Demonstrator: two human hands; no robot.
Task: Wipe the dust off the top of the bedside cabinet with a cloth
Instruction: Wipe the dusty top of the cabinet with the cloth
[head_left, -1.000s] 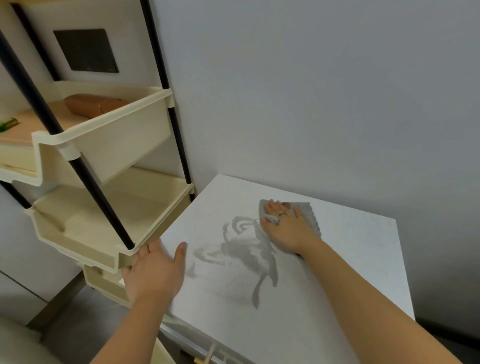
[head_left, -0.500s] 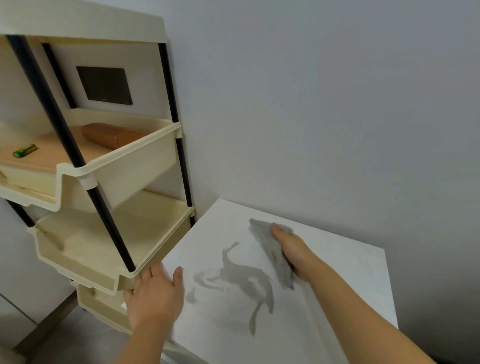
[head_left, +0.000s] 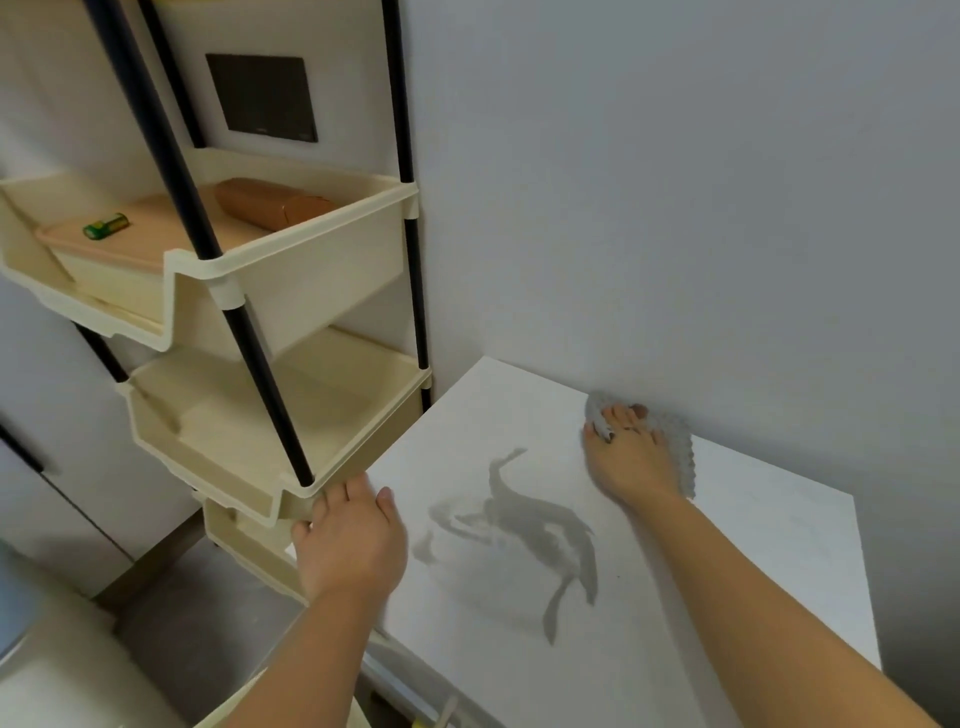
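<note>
**Cloth at the back edge**

You are pressing the cloth (head_left: 675, 447) under your flat right hand (head_left: 626, 460) at the cabinet top (head_left: 769, 551)'s back edge, your left hand (head_left: 350, 543) resting relaxed on its left edge. The upper tray (head_left: 311, 275) is holding a brown roll (head_left: 270, 205) and a battery (head_left: 106, 226).

Wall (head_left: 675, 208) behind the cabinet top (head_left: 753, 545), shelf rack (head_left: 311, 467) crowding its left edge, open room across middle and right

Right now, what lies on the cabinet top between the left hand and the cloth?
The head view shows only a grey smeared patch on the cabinet top between left hand and cloth.
</note>
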